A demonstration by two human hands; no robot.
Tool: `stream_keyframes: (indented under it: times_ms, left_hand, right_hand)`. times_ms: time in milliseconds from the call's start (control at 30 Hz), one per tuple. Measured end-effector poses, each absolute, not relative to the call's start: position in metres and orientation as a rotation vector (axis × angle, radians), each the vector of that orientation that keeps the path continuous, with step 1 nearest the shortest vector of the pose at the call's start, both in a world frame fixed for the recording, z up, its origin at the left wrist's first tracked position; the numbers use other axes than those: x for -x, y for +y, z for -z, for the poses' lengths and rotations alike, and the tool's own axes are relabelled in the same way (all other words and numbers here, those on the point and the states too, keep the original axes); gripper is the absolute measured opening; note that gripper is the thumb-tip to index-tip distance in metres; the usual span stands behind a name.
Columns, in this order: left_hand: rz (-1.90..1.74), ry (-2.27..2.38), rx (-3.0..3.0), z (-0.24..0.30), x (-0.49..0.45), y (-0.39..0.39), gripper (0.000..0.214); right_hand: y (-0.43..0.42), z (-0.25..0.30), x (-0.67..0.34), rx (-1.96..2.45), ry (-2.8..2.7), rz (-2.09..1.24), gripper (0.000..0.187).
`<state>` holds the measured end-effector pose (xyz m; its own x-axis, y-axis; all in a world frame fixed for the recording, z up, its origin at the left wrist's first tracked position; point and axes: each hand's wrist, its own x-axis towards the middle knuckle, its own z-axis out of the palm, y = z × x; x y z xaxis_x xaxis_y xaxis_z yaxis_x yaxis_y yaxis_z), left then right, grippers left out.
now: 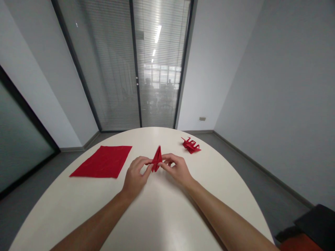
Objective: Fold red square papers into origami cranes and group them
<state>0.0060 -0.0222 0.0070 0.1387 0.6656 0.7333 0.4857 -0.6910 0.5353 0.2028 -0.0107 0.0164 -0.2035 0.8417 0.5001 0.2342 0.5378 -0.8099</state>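
In the head view, my left hand (135, 175) and right hand (179, 168) pinch opposite sides of the folded red paper (157, 156) between thumb and fingers, probably to steady its creases. It sits between them over the middle of the white table (146, 219), narrow, pointed upward, with a lengthwise slit. The flat red sheet (102, 162) lies left, seemingly for elbow room.

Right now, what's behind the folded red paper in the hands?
Past the tip of the folded red paper: white table, then blinds. Whatever lies directly behind the paper, between left hand and right hand, is covered; can't tell.
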Motion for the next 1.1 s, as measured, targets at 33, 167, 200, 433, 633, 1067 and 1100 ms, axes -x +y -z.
stream_keyframes:
  times_ms: [33, 167, 200, 433, 633, 1067, 1100]
  left_hand:
    - [-1.598, 1.134, -2.269, -0.007, -0.005, -0.022, 0.010]
    - [-1.605, 1.122, -2.322, -0.003, -0.003, -0.020, 0.014]
    - [-1.588, 1.129, -2.333, -0.002, -0.003, -0.019, 0.015]
    - [-1.201, 1.220, -2.387, 0.006, -0.001, -0.013, 0.017]
    - [-0.897, 1.302, -2.430, 0.010, -0.003, -0.012, 0.020]
    - [-0.863, 1.293, -2.484, 0.002, -0.005, -0.018, 0.008]
    - [-0.864, 1.305, -2.480, 0.003, -0.005, -0.017, 0.006]
  right_hand:
    - [-0.011, -0.016, -0.203, 0.898, -1.740, -0.682, 0.018]
    - [-0.010, -0.012, -0.206, 0.827, -1.837, -0.539, 0.011]
    - [-0.009, -0.010, -0.207, 0.806, -1.873, -0.510, 0.010]
    - [-0.002, -0.003, -0.216, 0.869, -2.121, -0.517, 0.010]
    - [0.004, 0.004, -0.219, 0.941, -2.271, -0.458, 0.014]
    - [0.002, -0.002, -0.219, 1.036, -2.233, -0.506, 0.009]
    - [0.001, -0.002, -0.219, 1.038, -2.232, -0.510, 0.011]
